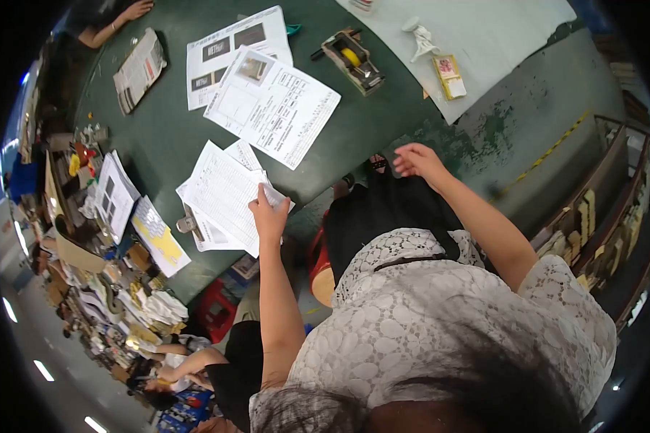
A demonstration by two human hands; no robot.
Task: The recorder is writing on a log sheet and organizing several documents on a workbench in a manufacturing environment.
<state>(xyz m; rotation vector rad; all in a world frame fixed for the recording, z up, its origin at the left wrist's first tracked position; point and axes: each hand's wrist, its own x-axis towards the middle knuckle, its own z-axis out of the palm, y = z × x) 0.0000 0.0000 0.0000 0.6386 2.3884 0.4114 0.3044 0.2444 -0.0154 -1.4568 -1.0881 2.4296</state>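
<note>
My left hand [271, 211] grips the near right edge of a stack of printed sheets [227, 191] at the table's front edge. The top sheet carries a ruled form with handwriting. From the left side of the stack sticks out a metal clip [186, 224], seemingly of a clipboard mostly hidden beneath. My right hand [420, 162] hangs in the air beyond the table edge, above the floor, with its fingers loosely bent and apart and nothing in them. Farther back on the table lie a printed form [273, 108] and sheets with dark pictures [227, 50] partly under it.
A tape dispenser [350, 61] with yellow tape stands on the green table [368, 123]. White paper [477, 43] at the right bears a small yellow box [449, 77]. A folded newspaper [140, 71] lies far left, near another person's arm [112, 27]. Cluttered goods and a seated person are at lower left.
</note>
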